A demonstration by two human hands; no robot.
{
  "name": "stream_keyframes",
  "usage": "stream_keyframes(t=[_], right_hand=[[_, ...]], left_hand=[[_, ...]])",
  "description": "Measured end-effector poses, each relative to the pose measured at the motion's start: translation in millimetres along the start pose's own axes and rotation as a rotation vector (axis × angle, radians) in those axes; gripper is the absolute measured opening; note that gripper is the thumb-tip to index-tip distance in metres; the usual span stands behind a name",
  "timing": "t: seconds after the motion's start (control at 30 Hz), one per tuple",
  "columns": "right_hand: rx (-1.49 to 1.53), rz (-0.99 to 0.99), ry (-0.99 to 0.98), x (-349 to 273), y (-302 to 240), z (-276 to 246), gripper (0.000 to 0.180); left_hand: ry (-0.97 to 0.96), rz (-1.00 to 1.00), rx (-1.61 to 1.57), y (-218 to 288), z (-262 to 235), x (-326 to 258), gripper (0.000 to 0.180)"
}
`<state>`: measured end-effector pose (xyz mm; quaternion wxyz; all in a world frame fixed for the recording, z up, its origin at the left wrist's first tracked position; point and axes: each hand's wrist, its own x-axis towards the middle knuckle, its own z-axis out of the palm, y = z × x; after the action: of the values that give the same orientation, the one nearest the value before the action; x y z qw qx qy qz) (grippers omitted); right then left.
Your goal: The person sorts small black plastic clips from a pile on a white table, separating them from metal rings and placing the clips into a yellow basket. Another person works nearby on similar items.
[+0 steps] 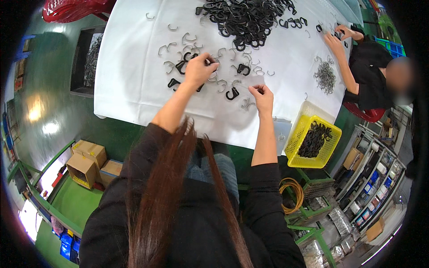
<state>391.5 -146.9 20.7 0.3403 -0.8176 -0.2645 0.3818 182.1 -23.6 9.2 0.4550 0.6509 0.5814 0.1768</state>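
Observation:
My left hand (200, 70) is closed in a pinch above the white-covered table, on a small black plastic hook (208, 62) mostly hidden by the fingers. To its right, my right hand (262, 97) is also pinched; a thin metallic streak shows by its fingertips, too small to name. Around both hands lie several bent metal wire clips (222, 85) and loose black hooks. One black hook (232, 93) rests just left of my right hand, and another black hook (243, 69) lies between the hands, farther off.
A big pile of black hooks (246, 20) covers the table's far middle. At right, a co-worker's hands (336, 38) handle small parts near a heap of wire clips (325, 77). A yellow basket (292, 160) of black pieces stands at the near right edge.

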Motion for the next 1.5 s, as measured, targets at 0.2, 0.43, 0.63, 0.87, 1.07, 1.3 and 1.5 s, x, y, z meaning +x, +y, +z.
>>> stream_keyframes(t=[0.2, 0.43, 0.63, 0.87, 1.07, 1.3, 1.5], right_hand=[[-0.503, -0.081, 0.249, 29, -17, 39, 0.040], [-0.037, 0.038, -0.097, 40, -19, 31, 0.028], [0.706, 0.194, -0.355, -10, -10, -22, 0.022], [0.599, 0.211, -0.396, -14, 1, -15, 0.031], [-0.700, -0.051, 0.016, -36, 1, 51, 0.036], [-0.201, 0.112, -0.361, -32, 9, 40, 0.028], [0.721, 0.223, -0.831, -34, -18, 18, 0.012]], left_hand=[[-0.363, -0.260, -1.265, -27, -82, -21, 0.011], [0.055, -0.232, -0.290, -40, -83, 10, 0.023], [0.355, -0.043, 0.452, -37, -33, 14, 0.028], [-0.124, -0.258, -0.061, -45, -55, 23, 0.024], [0.075, -0.090, 0.194, -35, -82, 7, 0.020], [-0.073, -0.483, -0.880, -51, -123, -8, 0.021], [-0.232, -0.467, -1.377, -76, -126, -25, 0.022]])
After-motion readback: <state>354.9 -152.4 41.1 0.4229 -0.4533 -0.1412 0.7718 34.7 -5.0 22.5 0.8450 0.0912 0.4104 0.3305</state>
